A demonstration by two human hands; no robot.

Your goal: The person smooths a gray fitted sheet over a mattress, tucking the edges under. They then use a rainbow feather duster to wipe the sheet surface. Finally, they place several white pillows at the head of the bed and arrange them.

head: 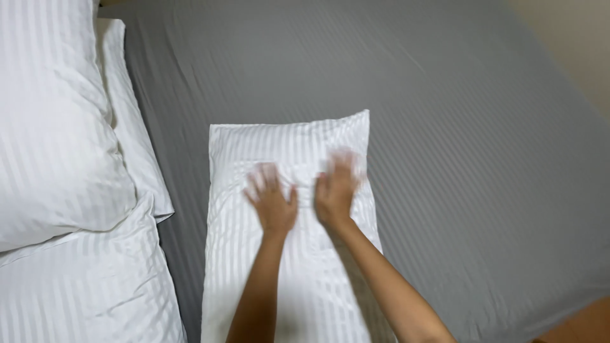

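While its long axis runs away from the person, striped white pillow under left hand and right hand, fingers spread flat.

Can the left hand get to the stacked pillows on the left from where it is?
Probably yes. The left hand lies flat on the middle pillow; only bare grey sheet separates it from the stacked pillows, and nothing blocks the way.
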